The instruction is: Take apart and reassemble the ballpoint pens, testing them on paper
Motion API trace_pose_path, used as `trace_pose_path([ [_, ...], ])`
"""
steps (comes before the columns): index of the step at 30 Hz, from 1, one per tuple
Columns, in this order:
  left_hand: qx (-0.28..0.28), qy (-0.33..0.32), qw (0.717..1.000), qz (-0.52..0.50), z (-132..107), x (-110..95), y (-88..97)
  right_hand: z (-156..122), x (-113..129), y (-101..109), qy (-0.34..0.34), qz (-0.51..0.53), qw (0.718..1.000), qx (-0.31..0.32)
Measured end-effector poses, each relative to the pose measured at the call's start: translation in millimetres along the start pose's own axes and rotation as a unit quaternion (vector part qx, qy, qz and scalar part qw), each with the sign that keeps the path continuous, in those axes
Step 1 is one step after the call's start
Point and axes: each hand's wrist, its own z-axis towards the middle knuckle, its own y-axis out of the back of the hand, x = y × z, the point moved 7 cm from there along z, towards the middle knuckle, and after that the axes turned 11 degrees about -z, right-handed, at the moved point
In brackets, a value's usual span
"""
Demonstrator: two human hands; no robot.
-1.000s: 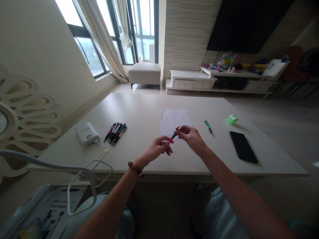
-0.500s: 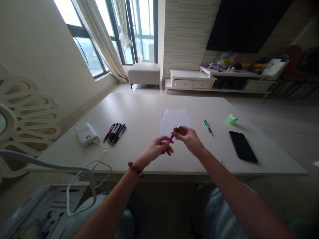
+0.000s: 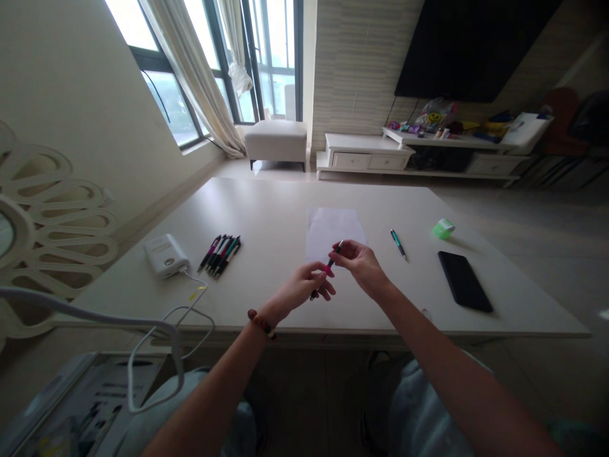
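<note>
Both of my hands meet over the near middle of the pale table (image 3: 266,209), gripping one pen (image 3: 329,263) with a pink grip and dark barrel. My left hand (image 3: 304,287) pinches its lower end; a bead bracelet is on that wrist. My right hand (image 3: 361,261) pinches the upper end, whose silver tip sticks out toward a white sheet of paper (image 3: 333,230) just beyond. Several pens (image 3: 221,252) lie in a row to the left. A single green pen (image 3: 398,243) lies to the right.
A white power bank (image 3: 165,255) with a cable (image 3: 190,304) sits at the table's left. A black phone (image 3: 464,280) and a small green object (image 3: 443,228) lie at the right. Beyond the table stand a stool (image 3: 276,143) and a low TV cabinet (image 3: 366,155).
My hands have shifted only slightly, staying on the pink-grip pen. The pen's silver tip now shows a little farther out past my right fingers.
</note>
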Motion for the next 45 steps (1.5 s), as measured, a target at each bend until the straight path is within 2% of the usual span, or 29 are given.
trace_pose_path([
  [3,-0.002,0.003,1.000,-0.014,-2.0,-3.2,-1.7,-0.6,2.8,-3.6,0.004,0.033,0.999,0.027],
  [7,-0.001,0.010,1.000,-0.025,-3.9,-5.0,-3.6,-0.6,3.0,1.1,0.005,0.013,1.000,0.003],
  [11,-0.003,0.010,1.000,-0.027,-2.8,-2.6,-3.1,-0.3,2.5,-2.2,0.004,0.034,0.999,0.026],
  [15,-0.001,0.010,1.000,-0.028,-2.3,-2.2,-3.8,-0.2,3.2,-0.2,0.008,0.029,1.000,0.006],
  [19,-0.005,0.009,0.999,-0.036,-3.1,-4.8,-4.5,-0.5,3.2,-2.2,0.007,0.055,0.998,0.024],
  [22,-0.001,0.008,0.999,-0.036,-3.1,-4.7,-5.1,-0.6,3.5,0.9,0.010,0.038,0.999,0.004],
  [34,-0.003,0.006,0.999,-0.042,-2.3,-2.1,-4.7,-0.4,4.5,-2.4,0.014,0.044,0.999,0.027],
  [39,-0.012,0.016,0.999,-0.040,-1.2,0.5,-5.1,-0.1,3.0,1.6,0.012,0.005,1.000,-0.016],
  [45,-0.009,0.021,0.999,-0.050,-3.4,-4.4,-9.2,-0.8,5.7,-0.1,0.015,0.061,0.998,0.008],
])
